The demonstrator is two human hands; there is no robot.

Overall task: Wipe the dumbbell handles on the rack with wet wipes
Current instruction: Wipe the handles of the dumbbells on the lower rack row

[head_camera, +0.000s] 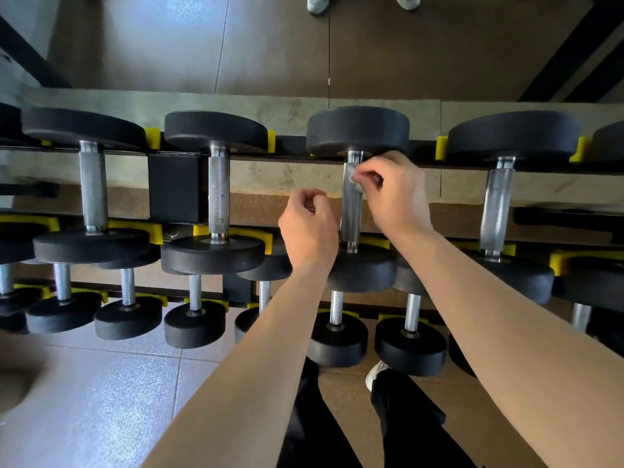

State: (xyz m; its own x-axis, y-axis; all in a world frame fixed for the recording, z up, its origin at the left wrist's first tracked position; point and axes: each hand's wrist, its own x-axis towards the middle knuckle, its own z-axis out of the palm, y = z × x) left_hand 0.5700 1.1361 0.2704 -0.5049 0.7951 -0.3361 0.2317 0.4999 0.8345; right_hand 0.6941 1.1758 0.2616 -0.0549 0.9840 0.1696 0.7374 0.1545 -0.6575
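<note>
A black dumbbell lies on the top tier of the rack, and its knurled steel handle [350,211] runs toward me. My right hand [391,194] pinches a small crumpled wet wipe [355,179] against the upper part of that handle. Just left of the handle, my left hand [309,228] hovers with its fingers curled in and nothing visible in them; it does not touch the metal. Other dumbbells with bare steel handles [218,194] sit left and right on the same tier.
The rack [174,187] has black rails and yellow cradles [153,136]. A lower tier [196,295] holds several smaller dumbbells. My dark-trousered legs and a white shoe [376,373] stand below. Another person's shoes [317,3] show at the top edge, beyond the rack.
</note>
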